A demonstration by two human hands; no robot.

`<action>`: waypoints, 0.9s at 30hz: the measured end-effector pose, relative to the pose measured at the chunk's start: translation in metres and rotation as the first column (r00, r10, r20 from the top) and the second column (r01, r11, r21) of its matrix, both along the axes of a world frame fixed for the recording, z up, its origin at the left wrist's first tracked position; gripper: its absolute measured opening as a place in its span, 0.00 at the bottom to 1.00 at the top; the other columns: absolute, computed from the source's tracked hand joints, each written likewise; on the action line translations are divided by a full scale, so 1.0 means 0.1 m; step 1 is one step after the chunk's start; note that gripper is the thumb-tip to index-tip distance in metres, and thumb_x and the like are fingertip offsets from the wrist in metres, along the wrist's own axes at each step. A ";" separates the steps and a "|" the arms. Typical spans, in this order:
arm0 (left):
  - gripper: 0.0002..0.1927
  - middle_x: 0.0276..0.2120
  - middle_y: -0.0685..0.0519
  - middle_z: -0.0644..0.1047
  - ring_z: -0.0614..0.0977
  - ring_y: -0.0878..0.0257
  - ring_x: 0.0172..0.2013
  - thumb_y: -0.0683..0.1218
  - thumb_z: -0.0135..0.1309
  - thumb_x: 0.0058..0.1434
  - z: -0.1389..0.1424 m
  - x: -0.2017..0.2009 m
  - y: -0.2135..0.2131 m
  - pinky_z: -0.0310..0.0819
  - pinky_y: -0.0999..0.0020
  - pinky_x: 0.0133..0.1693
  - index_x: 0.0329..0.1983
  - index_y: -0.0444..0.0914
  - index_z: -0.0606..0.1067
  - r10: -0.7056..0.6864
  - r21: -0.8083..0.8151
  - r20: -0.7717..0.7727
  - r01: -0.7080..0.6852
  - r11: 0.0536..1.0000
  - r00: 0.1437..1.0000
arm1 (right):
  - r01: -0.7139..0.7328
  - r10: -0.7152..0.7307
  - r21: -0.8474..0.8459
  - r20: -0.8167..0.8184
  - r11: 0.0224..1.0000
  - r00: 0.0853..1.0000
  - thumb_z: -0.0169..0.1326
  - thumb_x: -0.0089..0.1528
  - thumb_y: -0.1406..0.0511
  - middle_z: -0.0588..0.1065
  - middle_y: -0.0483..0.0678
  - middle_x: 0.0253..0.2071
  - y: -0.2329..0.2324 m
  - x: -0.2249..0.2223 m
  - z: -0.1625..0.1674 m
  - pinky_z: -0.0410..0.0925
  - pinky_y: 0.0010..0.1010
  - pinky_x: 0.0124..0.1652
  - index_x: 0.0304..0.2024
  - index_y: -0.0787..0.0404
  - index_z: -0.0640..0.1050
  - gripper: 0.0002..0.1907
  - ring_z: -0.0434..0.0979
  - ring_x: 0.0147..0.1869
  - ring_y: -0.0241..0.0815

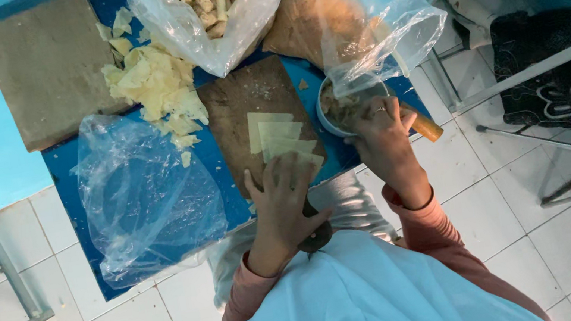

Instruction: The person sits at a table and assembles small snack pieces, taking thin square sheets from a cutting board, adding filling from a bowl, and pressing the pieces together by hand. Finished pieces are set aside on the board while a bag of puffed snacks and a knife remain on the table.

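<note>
A small round bowl (338,111) sits at the right edge of the blue table (69,178) and holds a brownish filling; a clear bag (348,23) of the same brownish stuff leans over its rim and partly hides it. Behind, another clear bag (214,9) holds pale rolled pieces. A wooden board (243,103) lies in the middle with thin pale wrapper sheets (278,139) fanned on it. To the left of the board lies a heap of pale wrapper scraps (154,86), an empty crumpled plastic bag (144,197), and a flat brown slab (49,67). The left hand (284,198) lies flat, fingers spread, on the near end of the wrapper sheets. The right hand (384,142) curls loosely at the bowl's edge, over a wooden handle (426,129); whether it grips anything I cannot tell.
</note>
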State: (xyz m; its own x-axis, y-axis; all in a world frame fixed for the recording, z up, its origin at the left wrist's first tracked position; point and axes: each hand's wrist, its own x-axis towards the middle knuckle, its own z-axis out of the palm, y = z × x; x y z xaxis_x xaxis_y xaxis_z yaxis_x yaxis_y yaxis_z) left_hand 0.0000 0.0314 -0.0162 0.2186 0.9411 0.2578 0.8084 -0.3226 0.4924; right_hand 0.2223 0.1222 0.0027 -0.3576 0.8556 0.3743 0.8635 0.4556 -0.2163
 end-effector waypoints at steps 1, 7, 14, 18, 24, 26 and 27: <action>0.46 0.66 0.46 0.64 0.61 0.42 0.67 0.62 0.69 0.39 0.02 0.00 -0.01 0.43 0.16 0.58 0.63 0.45 0.71 0.007 0.010 0.002 -0.007 1.000 1.000 | -0.019 0.019 0.005 -0.017 1.000 1.000 0.68 0.51 0.66 0.73 0.47 0.52 0.00 0.00 -0.02 0.52 0.49 0.53 0.41 0.54 0.83 0.15 0.64 0.63 0.53; 0.40 0.66 0.47 0.65 0.62 0.43 0.67 0.58 0.65 0.42 0.06 -0.04 -0.06 0.41 0.14 0.58 0.61 0.45 0.72 0.023 -0.022 -0.011 -0.024 0.999 1.000 | -0.034 0.034 -0.010 -0.024 0.999 0.999 0.68 0.50 0.65 0.72 0.51 0.53 0.04 -0.03 -0.01 0.53 0.49 0.54 0.36 0.56 0.83 0.12 0.64 0.64 0.53; 0.38 0.67 0.47 0.65 0.62 0.44 0.68 0.56 0.65 0.42 -0.03 -0.19 -0.15 0.40 0.14 0.57 0.60 0.46 0.73 -0.013 -0.029 0.002 0.013 0.999 1.000 | -0.015 0.015 -0.004 -0.066 1.000 0.998 0.71 0.43 0.66 0.72 0.50 0.55 0.06 -0.07 -0.02 0.52 0.50 0.54 0.37 0.58 0.84 0.19 0.64 0.63 0.55; 0.42 0.65 0.41 0.64 0.62 0.44 0.67 0.57 0.69 0.43 -0.17 -0.22 -0.14 0.40 0.17 0.59 0.61 0.37 0.72 0.008 -0.020 0.046 -0.007 1.000 0.999 | 0.020 -0.020 -0.008 -0.087 1.000 0.996 0.73 0.42 0.67 0.72 0.49 0.56 0.05 -0.09 -0.09 0.53 0.49 0.56 0.41 0.61 0.82 0.24 0.64 0.64 0.53; 0.35 0.59 0.44 0.70 0.69 0.45 0.61 0.54 0.69 0.51 -0.24 -0.26 -0.21 0.51 0.33 0.63 0.60 0.37 0.74 0.231 0.059 0.139 -0.241 0.969 0.963 | 0.065 -0.062 0.011 -0.204 0.998 0.977 0.75 0.42 0.66 0.71 0.52 0.54 -0.03 -0.15 -0.09 0.58 0.48 0.55 0.49 0.64 0.76 0.34 0.66 0.60 0.56; 0.31 0.58 0.45 0.71 0.70 0.46 0.59 0.53 0.68 0.52 -0.25 -0.24 -0.21 0.53 0.34 0.62 0.57 0.38 0.75 0.237 0.095 0.125 -0.249 0.964 0.963 | 0.011 -0.011 -0.001 -0.313 1.000 0.950 0.74 0.44 0.67 0.71 0.53 0.54 -0.11 -0.17 -0.04 0.62 0.45 0.55 0.52 0.63 0.74 0.35 0.69 0.59 0.56; 0.29 0.57 0.45 0.71 0.70 0.46 0.58 0.53 0.68 0.52 -0.25 -0.23 -0.21 0.54 0.34 0.62 0.56 0.38 0.76 0.238 0.113 0.119 -0.251 0.961 0.964 | -0.043 0.037 -0.005 -0.391 0.999 0.919 0.74 0.46 0.68 0.71 0.53 0.54 -0.17 -0.17 -0.01 0.65 0.42 0.55 0.53 0.62 0.74 0.34 0.70 0.59 0.55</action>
State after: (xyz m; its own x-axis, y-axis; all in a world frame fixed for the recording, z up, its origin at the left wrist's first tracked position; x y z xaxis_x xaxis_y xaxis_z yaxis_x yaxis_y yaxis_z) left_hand -0.0233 0.0099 -0.0416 -0.0480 0.9211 0.3863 0.8174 -0.1861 0.5452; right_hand 0.2054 0.1050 0.0020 -0.2190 0.8495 0.4800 0.6900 0.4827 -0.5394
